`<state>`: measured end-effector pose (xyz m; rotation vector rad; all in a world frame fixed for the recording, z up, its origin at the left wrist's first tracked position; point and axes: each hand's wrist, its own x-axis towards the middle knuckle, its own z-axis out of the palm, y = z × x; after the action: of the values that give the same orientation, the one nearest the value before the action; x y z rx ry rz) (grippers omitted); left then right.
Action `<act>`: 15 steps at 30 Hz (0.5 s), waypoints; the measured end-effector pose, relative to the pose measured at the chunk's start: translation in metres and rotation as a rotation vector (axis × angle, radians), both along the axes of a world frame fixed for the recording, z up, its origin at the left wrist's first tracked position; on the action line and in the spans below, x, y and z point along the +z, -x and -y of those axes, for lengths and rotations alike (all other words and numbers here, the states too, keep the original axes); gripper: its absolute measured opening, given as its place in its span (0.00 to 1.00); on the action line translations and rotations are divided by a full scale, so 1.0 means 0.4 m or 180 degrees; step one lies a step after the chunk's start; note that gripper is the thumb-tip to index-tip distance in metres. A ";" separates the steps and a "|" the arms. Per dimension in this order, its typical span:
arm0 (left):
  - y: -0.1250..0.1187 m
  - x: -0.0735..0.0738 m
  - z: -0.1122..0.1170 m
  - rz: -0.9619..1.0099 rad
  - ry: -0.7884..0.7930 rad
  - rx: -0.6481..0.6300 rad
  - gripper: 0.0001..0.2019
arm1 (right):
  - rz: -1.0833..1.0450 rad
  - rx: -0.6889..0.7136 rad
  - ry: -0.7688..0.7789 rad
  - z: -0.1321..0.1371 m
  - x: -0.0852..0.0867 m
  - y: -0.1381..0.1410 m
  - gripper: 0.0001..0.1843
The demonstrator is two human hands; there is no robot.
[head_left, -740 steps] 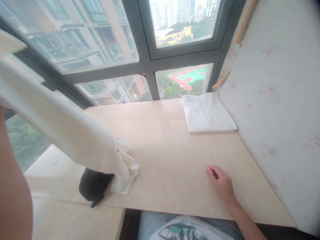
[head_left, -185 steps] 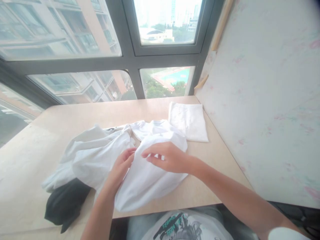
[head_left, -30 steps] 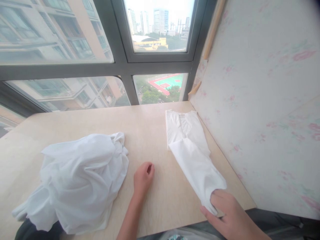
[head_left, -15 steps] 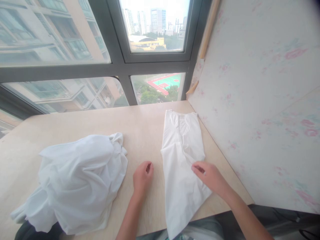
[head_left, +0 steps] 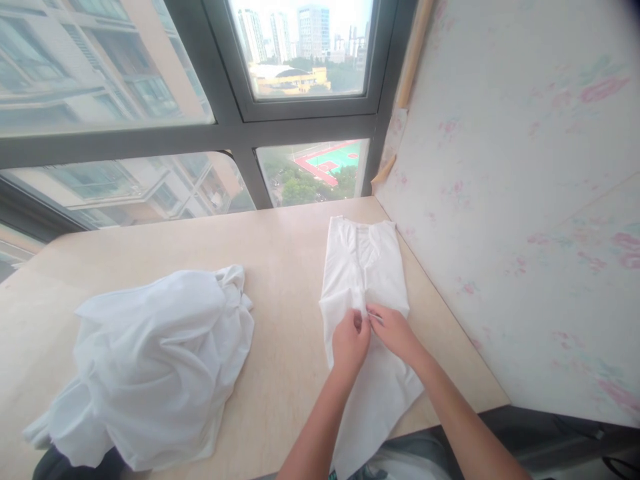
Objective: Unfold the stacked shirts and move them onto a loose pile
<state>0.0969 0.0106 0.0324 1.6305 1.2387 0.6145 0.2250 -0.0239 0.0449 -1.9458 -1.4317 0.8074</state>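
Observation:
A white shirt (head_left: 373,260) lies lengthwise at the right of the wooden surface, its neckline at the far end and a front strip running down its middle. My left hand (head_left: 352,337) is closed in a pinch on the left edge of that strip. Close beside it, the fingers of my right hand (head_left: 393,327) pinch the cloth from the right. Both hands meet near the shirt's centre, where my fingers cover the gripped part. The near end of the shirt runs down to the surface's front edge, partly behind my left forearm.
To the left, a heap of crumpled white cloth (head_left: 160,367) covers part of a black object (head_left: 75,465). The pale wooden surface (head_left: 285,267) meets dark window frames (head_left: 300,127) at the back and a flowered wall (head_left: 500,200) on the right.
My left hand has moved right from the bare wood onto the shirt and taken hold of its front strip. My right hand has shifted slightly left and away from me, beside it.

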 end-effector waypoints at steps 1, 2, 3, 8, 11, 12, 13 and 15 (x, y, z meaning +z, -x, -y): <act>-0.002 -0.005 -0.003 0.0076 0.0034 0.0059 0.08 | -0.0133 -0.0057 -0.0029 0.010 0.002 -0.004 0.19; 0.000 -0.008 -0.007 0.0145 0.0055 0.0103 0.08 | -0.0277 -0.0115 -0.0064 0.020 0.005 -0.010 0.18; 0.004 -0.008 -0.010 0.0218 0.0069 0.0132 0.09 | -0.0420 -0.0195 -0.0113 0.030 0.008 -0.018 0.18; 0.090 0.026 -0.045 0.0894 0.0275 0.0512 0.12 | -0.0946 -0.1235 -0.0571 0.080 0.019 -0.097 0.22; 0.192 0.048 -0.080 0.1811 0.0877 0.1334 0.12 | -0.1152 -0.1993 -0.0876 0.119 0.016 -0.157 0.27; 0.229 0.050 -0.090 0.2069 0.1059 0.1652 0.13 | -0.1167 -0.2181 -0.0949 0.133 0.014 -0.173 0.27; 0.263 0.049 -0.098 0.2210 0.1166 0.1924 0.13 | -0.1161 -0.2327 -0.1001 0.147 0.012 -0.185 0.26; 0.322 0.040 -0.108 0.2129 0.1135 0.2213 0.13 | -0.1112 -0.2466 -0.0992 0.172 0.007 -0.201 0.23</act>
<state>-0.0320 0.0537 0.0484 0.5784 1.2774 1.1689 0.3052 -0.0929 0.0476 -1.7849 -0.4823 0.4805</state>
